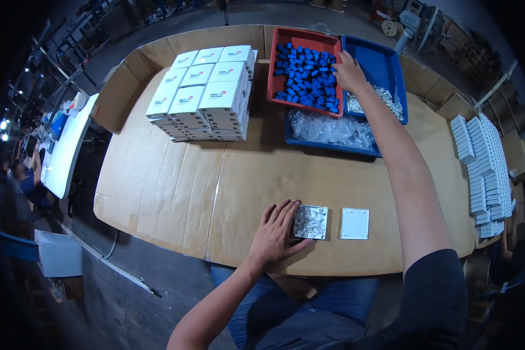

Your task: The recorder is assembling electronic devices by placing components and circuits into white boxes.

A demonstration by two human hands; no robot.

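An open square white plastic box [311, 223] lies near the table's front edge, with small whitish pieces inside. My left hand [272, 235] braces its left side, fingers at the upper corner and thumb along the lower edge. To its right is a flat square white cover [354, 224]. My right hand [350, 72] reaches far forward to the right rim of a red tray [271, 87] full of small blue parts [306, 76]. Its fingers are curled, and whatever they grip is too small or hidden to make out. Beneath that forearm, small white parts [391, 100] lie in a blue tray [400, 81].
Stacked white boxes [201, 87] stand at the back left. Clear plastic bags [329, 129] fill another blue tray [291, 139]. Many white pieces are stacked [485, 169] at the right edge. A cardboard wall [122, 93] borders the cardboard-covered table. Other people sit at both sides.
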